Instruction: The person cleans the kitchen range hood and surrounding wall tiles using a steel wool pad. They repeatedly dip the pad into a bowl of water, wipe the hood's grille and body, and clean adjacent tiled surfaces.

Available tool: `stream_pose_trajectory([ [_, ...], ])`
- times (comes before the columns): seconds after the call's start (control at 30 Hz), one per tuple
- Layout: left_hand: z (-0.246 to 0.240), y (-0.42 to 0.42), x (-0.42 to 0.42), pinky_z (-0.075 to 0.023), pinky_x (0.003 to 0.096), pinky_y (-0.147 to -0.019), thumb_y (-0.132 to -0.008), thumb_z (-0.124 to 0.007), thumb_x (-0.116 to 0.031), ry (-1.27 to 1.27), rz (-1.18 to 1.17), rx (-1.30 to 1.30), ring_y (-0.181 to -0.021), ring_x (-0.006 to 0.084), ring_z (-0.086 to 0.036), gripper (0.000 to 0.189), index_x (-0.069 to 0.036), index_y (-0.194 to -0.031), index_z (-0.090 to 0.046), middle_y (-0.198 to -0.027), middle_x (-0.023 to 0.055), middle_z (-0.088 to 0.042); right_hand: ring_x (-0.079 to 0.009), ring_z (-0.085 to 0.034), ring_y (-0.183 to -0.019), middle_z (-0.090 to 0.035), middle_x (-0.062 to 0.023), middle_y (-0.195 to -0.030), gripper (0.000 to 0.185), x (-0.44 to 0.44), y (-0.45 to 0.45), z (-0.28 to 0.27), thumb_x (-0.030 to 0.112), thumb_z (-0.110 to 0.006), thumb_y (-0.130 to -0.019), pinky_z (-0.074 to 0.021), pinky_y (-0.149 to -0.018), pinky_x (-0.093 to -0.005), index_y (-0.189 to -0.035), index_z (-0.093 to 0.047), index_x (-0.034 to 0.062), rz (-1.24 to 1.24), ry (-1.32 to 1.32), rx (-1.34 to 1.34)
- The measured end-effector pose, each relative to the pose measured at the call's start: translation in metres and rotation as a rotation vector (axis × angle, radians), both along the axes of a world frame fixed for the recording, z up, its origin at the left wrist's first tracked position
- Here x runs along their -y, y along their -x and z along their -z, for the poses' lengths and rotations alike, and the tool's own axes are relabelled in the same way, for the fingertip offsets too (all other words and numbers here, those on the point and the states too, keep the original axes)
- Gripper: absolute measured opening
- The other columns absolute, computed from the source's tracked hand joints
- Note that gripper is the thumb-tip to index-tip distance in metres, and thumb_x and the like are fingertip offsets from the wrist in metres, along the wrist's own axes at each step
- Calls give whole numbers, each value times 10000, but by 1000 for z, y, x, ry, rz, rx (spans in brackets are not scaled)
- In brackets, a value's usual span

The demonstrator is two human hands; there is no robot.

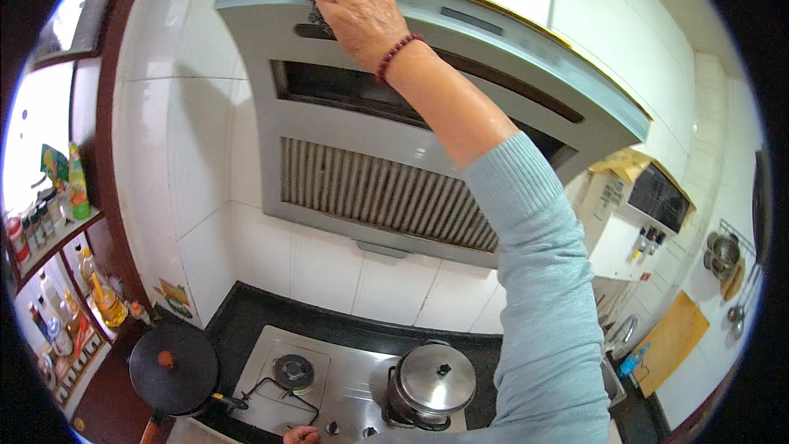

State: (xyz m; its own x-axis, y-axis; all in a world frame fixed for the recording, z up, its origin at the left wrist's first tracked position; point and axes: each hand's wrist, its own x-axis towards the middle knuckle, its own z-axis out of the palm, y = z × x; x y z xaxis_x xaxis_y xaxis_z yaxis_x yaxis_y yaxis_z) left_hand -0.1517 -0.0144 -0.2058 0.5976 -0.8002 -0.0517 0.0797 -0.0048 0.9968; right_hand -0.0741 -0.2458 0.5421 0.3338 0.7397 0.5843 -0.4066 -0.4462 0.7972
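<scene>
My right hand (360,15) reaches up to the front of a grey range hood (345,123). Its fingers are closed over a dark scouring pad (317,9), probably wire mesh, pressed to the hood's upper left, near the top edge. A dark slot and a slatted filter panel (382,185) lie below the hand. Only part of my left hand (302,435) shows, at the bottom edge, by the front of the steel gas stove (357,376). Whether it holds anything is hidden. Close to it, a black pan support (286,391) sits askew beside the left burner (293,372).
A lidded steel pot (434,376) stands on the stove's right side. To the left is a dark-lidded pan (174,370). Bottles and jars fill shelves (58,240) at far left. A wall-mounted white box (622,216) and a wooden cutting board (675,342) are at right.
</scene>
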Motion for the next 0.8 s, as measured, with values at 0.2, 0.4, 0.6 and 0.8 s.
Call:
stream_pose_trajectory([
  [0.2, 13, 10, 16, -507, 320, -771, -942, -658, -225, -3, 166, -92, -836, 152, -615, 219, -27, -1035, -651, -898, 48, -668, -230, -540, -1036, -547, -51, -1025, 337, 93, 140, 7, 85, -589, -837, -450, -880, -375, -1173, -593, 81, -3, 139, 183],
  [0.4, 102, 6, 34, -507, 379, -887, -918, -688, -181, 408, 282, -314, -949, 204, -630, 240, -23, -1092, -637, -1026, 87, -676, -267, -539, -1159, -577, -97, -1229, 471, 189, 289, 26, -15, -572, -831, -458, -917, -393, -1294, -546, 68, 156, -1, 314],
  [0.6, 120, 5, 39, -536, 361, -851, -909, -713, -149, 126, 237, -129, -918, 209, -668, 254, 8, -1097, -643, -981, 103, -700, -268, -532, -1199, -592, -93, -1263, 519, 256, 393, 42, -40, -621, -857, -463, -1001, -376, -1355, -557, 95, 304, -70, 527],
  [0.8, 65, 47, 42, -563, 327, -631, -825, -766, -108, -126, -113, -123, -692, 182, -685, 212, 45, -939, -675, -813, 147, -716, -299, -501, -1187, -548, -115, -1239, 665, 248, 392, 63, -143, -698, -728, -437, -1035, -382, -1337, -566, 91, 24, -192, 492],
])
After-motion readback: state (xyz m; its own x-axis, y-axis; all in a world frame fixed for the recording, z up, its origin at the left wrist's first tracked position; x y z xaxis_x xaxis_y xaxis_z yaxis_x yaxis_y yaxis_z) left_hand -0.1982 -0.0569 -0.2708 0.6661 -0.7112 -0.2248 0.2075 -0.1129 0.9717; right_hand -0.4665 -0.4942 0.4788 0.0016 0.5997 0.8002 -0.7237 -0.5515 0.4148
